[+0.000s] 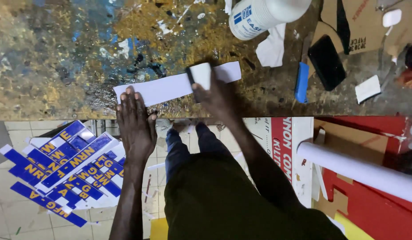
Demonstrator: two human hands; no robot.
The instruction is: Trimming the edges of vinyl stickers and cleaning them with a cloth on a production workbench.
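White paper strip (pixel 170 87) lies on the bench (pixel 59 58); left hand (pixel 135 122) presses it flat, open; right hand (pixel 217 98) grips a small white block (pixel 200 75).

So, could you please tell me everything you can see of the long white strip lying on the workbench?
The white strip is a long, thin rectangle, apparently paper or vinyl, plain and flat. It lies slightly slanted near the front edge of the paint-splattered workbench, its right end higher in the picture. The left hand presses its fingertips on the left end; the right hand holds a small white block against its right part.
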